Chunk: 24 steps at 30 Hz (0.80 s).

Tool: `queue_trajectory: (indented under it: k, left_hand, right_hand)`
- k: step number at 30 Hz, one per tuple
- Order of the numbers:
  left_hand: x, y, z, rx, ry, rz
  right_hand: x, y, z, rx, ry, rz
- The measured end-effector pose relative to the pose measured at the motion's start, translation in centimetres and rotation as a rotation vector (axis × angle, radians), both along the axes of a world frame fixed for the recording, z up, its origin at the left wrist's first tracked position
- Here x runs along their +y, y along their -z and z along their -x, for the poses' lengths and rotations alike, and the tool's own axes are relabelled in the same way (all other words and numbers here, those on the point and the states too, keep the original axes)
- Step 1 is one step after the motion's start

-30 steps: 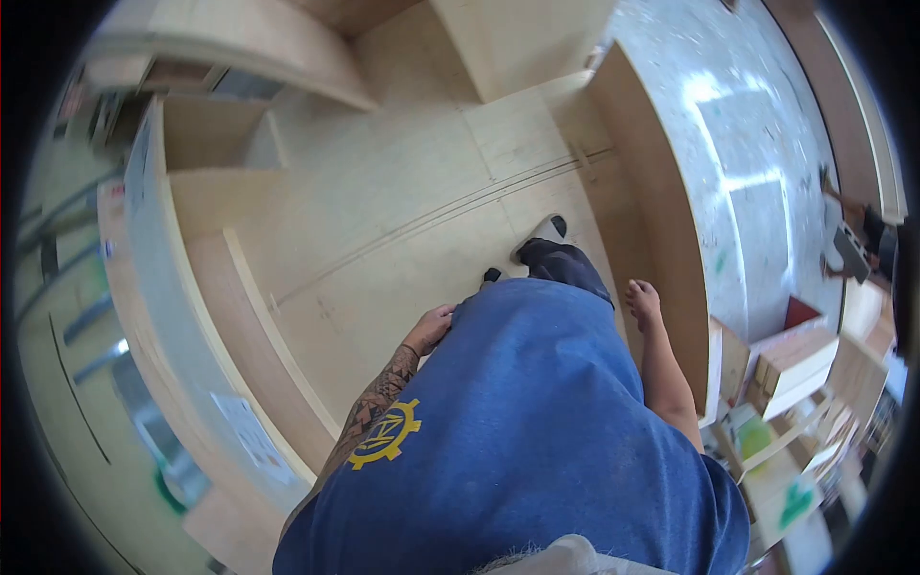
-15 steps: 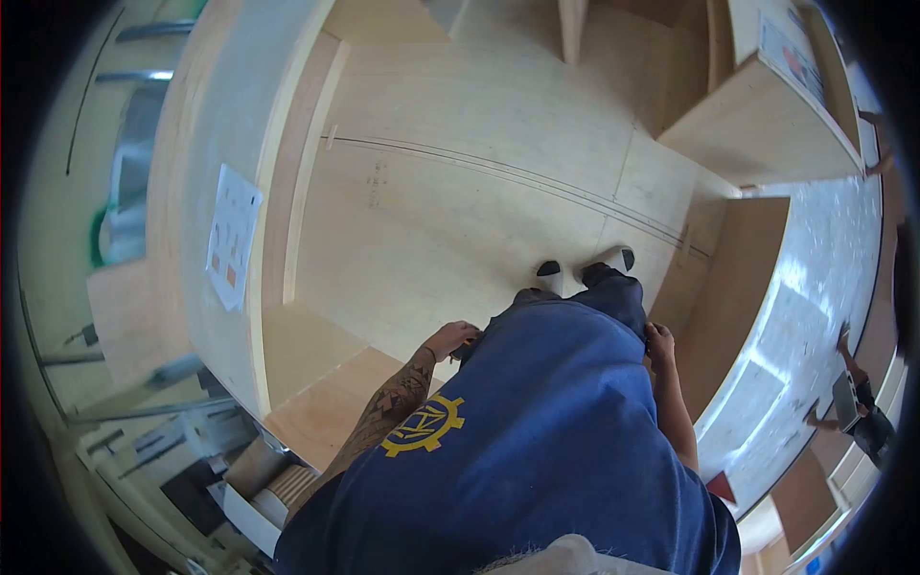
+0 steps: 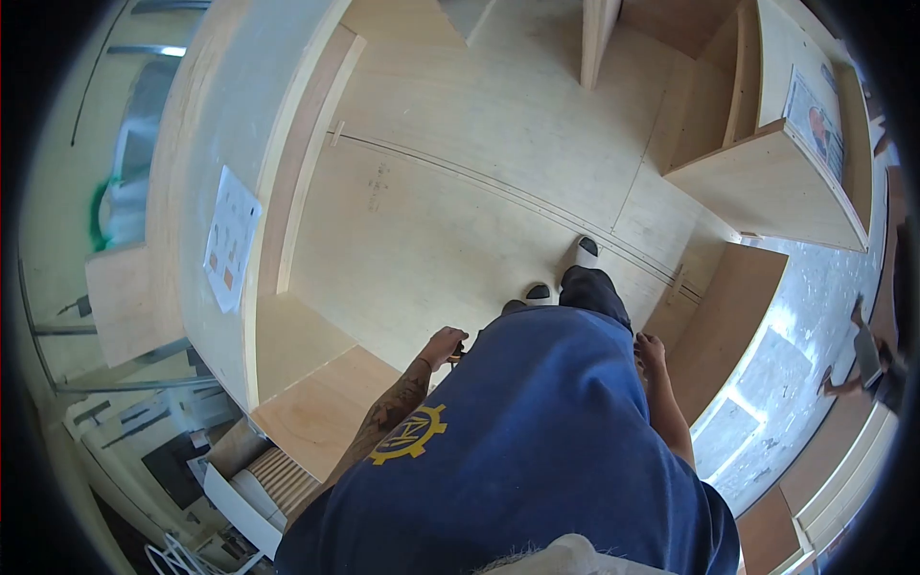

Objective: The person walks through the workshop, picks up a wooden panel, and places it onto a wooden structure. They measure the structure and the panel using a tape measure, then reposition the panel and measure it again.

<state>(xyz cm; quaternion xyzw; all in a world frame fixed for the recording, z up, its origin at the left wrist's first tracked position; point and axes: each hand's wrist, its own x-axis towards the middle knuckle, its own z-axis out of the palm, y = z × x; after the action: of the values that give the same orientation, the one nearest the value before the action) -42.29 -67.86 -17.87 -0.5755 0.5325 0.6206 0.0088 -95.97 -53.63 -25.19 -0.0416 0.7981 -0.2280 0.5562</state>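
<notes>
My left hand (image 3: 443, 347) hangs at the left side of my blue shirt (image 3: 537, 422). Its fingers are closed on a small dark and orange object (image 3: 457, 355), mostly hidden by the hand, so its kind does not show. My right hand (image 3: 651, 353) is by the right edge of the shirt, fingers curled in; whatever they may hold is hidden. Below me, my shoes (image 3: 540, 293) with dark toes stand on a pale plywood floor panel (image 3: 422, 240), one foot ahead of the other.
A long wooden wall (image 3: 225, 125) with a printed sheet (image 3: 232, 240) runs along the left. At upper right stands an open wooden box unit (image 3: 767, 182); below it is an upright panel (image 3: 733, 326). Another person's arm (image 3: 858, 335) shows at far right.
My feet have stepped, the right one now farther ahead. The view has shifted, with the box unit lower in it. Both hands remain by my sides.
</notes>
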Motion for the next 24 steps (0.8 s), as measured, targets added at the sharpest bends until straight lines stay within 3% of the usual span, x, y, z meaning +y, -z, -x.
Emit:
queue_trajectory:
  k: [2, 6, 8, 11, 17, 18, 19, 21, 24]
  left_hand:
    - [-2.7, -3.1, 2.6, -0.148, -0.296, -0.218]
    - [-5.9, -6.1, 4.7, -0.120, -0.586, -0.285]
    - [-7.0, -6.6, 4.9, -0.129, -0.603, -0.297]
    - [-8.0, -6.9, 5.1, -0.096, -0.669, -0.301]
    - [-10.3, -6.8, 4.7, -0.259, -0.399, -0.412]
    - [-10.1, -4.5, 2.9, -0.257, -0.396, -0.416]
    - [-9.2, -0.9, 0.0, -0.182, -0.219, -0.254]
    - [-10.0, -0.5, -1.9, -0.100, -0.029, -0.099]
    - [-11.9, 0.0, -4.8, -0.138, -0.004, -0.023]
  right_hand:
    - [-1.5, -0.5, 1.6, 0.010, -0.030, -0.016]
    - [-5.5, 0.8, 5.7, -0.039, -0.047, 0.003]
    - [-7.7, 1.6, 7.3, 0.005, -0.053, 0.097]
    - [-11.4, -1.9, 7.8, -0.013, 0.057, 0.164]
    - [-14.4, -2.3, 5.7, -0.045, 0.034, 0.111]
    - [-14.4, -2.0, 5.2, -0.042, 0.036, 0.107]
    - [-14.4, -1.7, 4.7, -0.048, 0.022, 0.066]
    - [-14.2, -1.5, 2.9, -0.049, 0.022, 0.017]
    - [-14.2, -2.0, 0.2, -0.025, 0.077, -0.045]
